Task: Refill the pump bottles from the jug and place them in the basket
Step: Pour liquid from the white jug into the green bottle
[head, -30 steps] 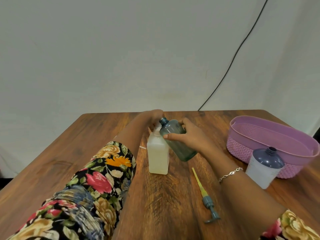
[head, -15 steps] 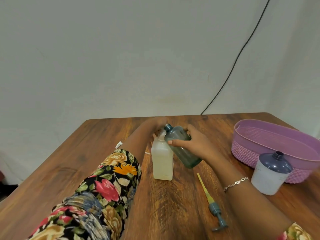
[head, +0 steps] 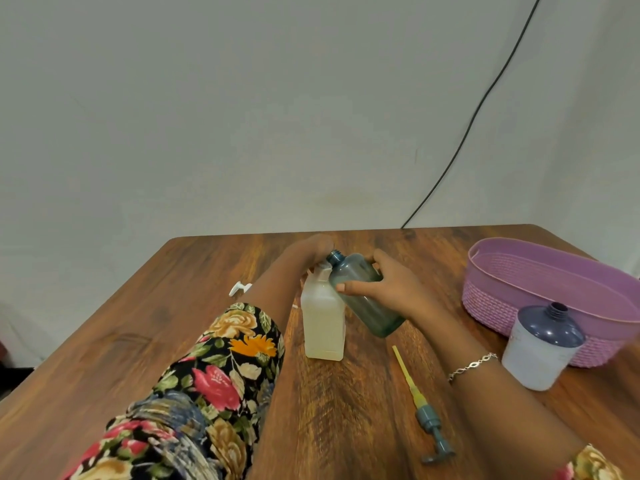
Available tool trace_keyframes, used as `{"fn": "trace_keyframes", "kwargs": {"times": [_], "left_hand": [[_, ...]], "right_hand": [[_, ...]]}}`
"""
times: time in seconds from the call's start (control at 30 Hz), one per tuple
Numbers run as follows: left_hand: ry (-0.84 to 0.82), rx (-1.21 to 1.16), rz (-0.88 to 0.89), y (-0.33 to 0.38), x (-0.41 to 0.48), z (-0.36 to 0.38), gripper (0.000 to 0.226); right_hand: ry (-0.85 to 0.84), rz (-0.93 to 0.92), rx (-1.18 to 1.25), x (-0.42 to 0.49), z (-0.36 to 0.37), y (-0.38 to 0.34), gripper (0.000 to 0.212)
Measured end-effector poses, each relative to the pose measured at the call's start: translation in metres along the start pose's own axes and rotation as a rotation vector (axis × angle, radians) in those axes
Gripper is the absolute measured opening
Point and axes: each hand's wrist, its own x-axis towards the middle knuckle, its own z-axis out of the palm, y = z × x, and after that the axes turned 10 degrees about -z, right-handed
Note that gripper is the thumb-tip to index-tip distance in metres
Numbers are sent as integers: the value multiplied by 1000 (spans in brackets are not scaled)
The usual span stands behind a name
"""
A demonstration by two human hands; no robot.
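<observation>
Right hand [head: 391, 289]: wrapped round the teal bottle [head: 362, 299], with the thumb across the near face and the fingers curled over the far shoulder.
Teal bottle: uncapped and held clear of the table [head: 145, 334]. It is tilted so the open neck points to 11 o'clock and the base sticks out of the palm toward 5 o'clock.
Jug [head: 323, 327]: upright on the table and filled with pale liquid, touching the bottle's left side.
Left hand [head: 317, 249]: on the jug's top at 12 o'clock. Its fingers are hidden behind the neck, so I cannot tell the grip.
Pump [head: 427, 414]: lying flat at 5 o'clock from the jug, with its yellow tube pointing at 11 o'clock.
White bottle [head: 540, 348]: upright with a navy top and open neck, just in front of the basket.
Basket [head: 540, 292]: purple, at 3 o'clock from the hands.
White cap [head: 240, 288]: on the table at 9 o'clock from the jug.
</observation>
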Motion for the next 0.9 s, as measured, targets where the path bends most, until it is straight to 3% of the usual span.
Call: {"fn": "trace_keyframes", "kwargs": {"times": [0.2, 0.4, 0.63, 0.77, 0.9], "left_hand": [[-100, -139, -29, 9, -7, -8, 32], [7, -51, -35, 6, 1, -2, 21], [-3, -46, -36, 3, 0, 0, 25], [-115, -198, -128, 8, -2, -9, 34], [-190, -357, -224, 9, 1, -17, 60]], "right_hand": [[-17, -14, -3, 5, -11, -10, 61], [-38, 12, 7, 3, -10, -6, 60], [-13, 13, 60, -2, -4, -3, 65], [1, -1, 94, -1, -11, -7, 67], [-23, 0, 50, -1, -16, -11, 68]]}}
